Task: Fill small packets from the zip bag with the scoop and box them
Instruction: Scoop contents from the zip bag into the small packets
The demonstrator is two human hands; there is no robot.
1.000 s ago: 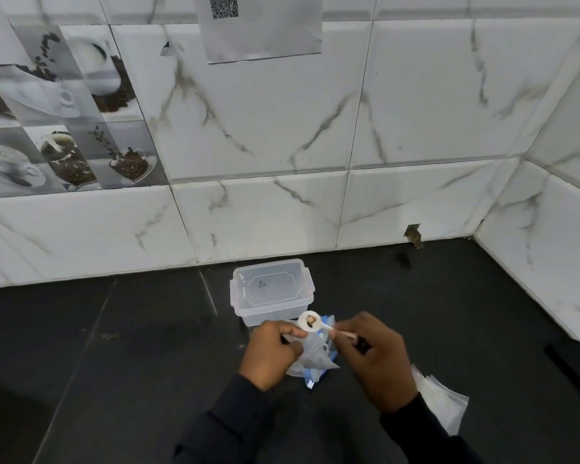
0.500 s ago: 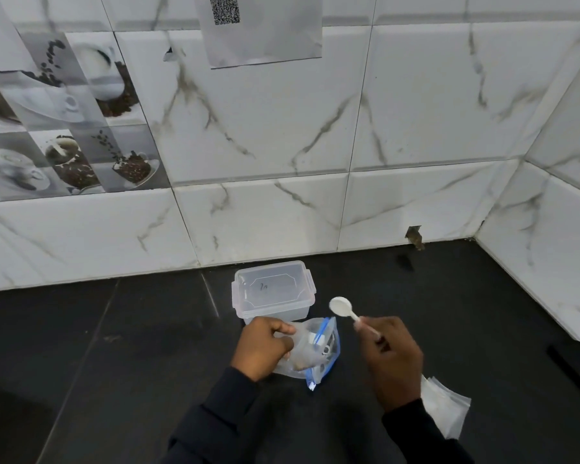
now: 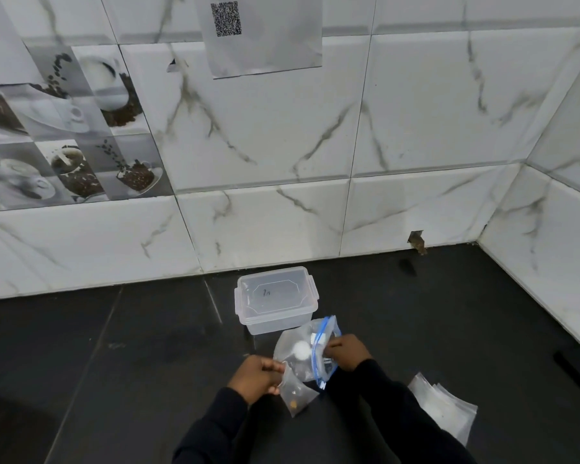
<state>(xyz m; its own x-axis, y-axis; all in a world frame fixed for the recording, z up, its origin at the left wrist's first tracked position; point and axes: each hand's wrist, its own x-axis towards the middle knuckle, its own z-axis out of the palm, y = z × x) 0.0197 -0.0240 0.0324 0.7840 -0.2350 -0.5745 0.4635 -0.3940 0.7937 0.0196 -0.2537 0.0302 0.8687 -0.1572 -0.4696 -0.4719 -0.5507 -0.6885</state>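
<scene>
Nearest the body, the left hand (image 3: 258,376) pinches a small packet (image 3: 295,395) by its mouth, with brown bits at its bottom. Just beyond, the right hand (image 3: 347,351) curls at the blue mouth of the zip bag (image 3: 288,343), apparently round the scoop (image 3: 300,349) inside. Keep the packet open and close, and lift the scoop level. Behind stands the lidded box (image 3: 275,299). Half a second ago the scoop hung above the bag.

- A QR code (image 3: 226,19) is printed in black near the top left of a sheet of paper (image 3: 275,45) stuck to the marble wall tiles straight ahead of me.
- A short dark handwritten mark (image 3: 266,293) stands on the lid of the clear plastic box (image 3: 295,316) (it looks like "7n", but I can't read it for sure).
</scene>
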